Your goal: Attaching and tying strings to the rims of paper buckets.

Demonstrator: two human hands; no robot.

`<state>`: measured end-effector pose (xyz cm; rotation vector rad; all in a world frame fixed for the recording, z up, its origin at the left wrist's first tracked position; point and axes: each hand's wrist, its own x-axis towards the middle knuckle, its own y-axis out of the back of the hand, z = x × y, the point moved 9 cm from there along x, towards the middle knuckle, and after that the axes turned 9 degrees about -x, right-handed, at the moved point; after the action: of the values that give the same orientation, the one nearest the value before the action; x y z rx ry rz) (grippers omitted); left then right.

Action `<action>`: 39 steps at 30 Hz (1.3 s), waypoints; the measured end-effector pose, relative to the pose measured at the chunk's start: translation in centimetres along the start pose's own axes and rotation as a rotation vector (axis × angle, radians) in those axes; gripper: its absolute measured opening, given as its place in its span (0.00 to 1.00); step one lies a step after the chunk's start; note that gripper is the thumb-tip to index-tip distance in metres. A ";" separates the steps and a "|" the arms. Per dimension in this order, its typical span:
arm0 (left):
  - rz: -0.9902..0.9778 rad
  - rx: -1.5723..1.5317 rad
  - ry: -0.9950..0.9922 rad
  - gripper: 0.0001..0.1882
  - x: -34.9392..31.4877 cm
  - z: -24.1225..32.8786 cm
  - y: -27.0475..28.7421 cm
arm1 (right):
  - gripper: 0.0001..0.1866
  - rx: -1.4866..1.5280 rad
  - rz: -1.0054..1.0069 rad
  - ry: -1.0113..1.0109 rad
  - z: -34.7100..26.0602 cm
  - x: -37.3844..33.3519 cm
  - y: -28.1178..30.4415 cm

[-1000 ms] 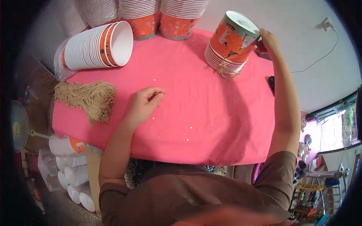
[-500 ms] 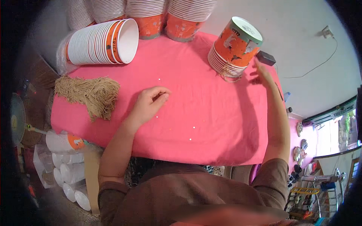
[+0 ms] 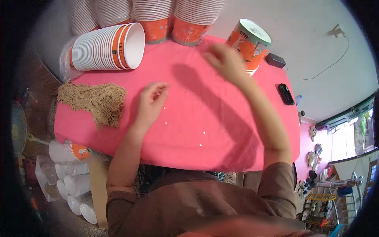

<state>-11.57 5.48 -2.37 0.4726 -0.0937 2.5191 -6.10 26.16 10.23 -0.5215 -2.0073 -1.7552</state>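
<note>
My right hand point(image 3: 228, 65), a little blurred, reaches across in front of a stack of orange paper buckets point(image 3: 245, 41) standing upside down at the far right. Its thumb is apart from the fingers and nothing shows in it. My left hand point(image 3: 150, 100) hovers over or rests on the pink cloth point(image 3: 189, 146), fingers loosely bent, also holding nothing that I can see. Left of it lies a bundle of tan twine point(image 3: 94, 102). Beyond that, a nested row of white and orange paper buckets point(image 3: 100, 48) lies on its side, mouth facing right.
Several wrapped bucket stacks point(image 3: 191, 23) line the back edge. A dark box point(image 3: 276, 60) and a black pouch-like object point(image 3: 286, 94) sit along the right edge. More wrapped buckets point(image 3: 65, 152) are low at the left, beside the table.
My right hand has swung left from the right side of the upside-down stack to its front. My left hand has shifted slightly left, and its fingers have loosened.
</note>
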 end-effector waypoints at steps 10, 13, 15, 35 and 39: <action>0.541 -0.022 -0.289 0.28 2.5 0.3 10.2 | 0.26 0.930 0.156 -0.006 -13.7 7.3 -18.6; 0.526 -0.199 -0.158 0.29 3.3 -0.8 9.4 | 0.11 0.853 -0.098 -0.059 -15.6 8.3 -21.7; 0.522 -0.260 -0.118 0.29 3.3 -1.0 9.5 | 0.10 0.743 -0.071 -0.060 -15.5 8.4 -20.9; 0.618 -0.354 -0.242 0.20 1.4 0.2 13.6 | 0.09 0.316 0.053 0.060 -6.2 -1.1 -1.6; 0.636 -0.158 -0.229 0.08 -1.8 5.0 14.9 | 0.10 0.378 -0.048 0.043 -6.8 -3.7 1.6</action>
<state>-16.78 -8.72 2.16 0.7584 -0.6122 3.0203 -1.69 19.61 10.34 -0.3107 -2.2618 -1.3486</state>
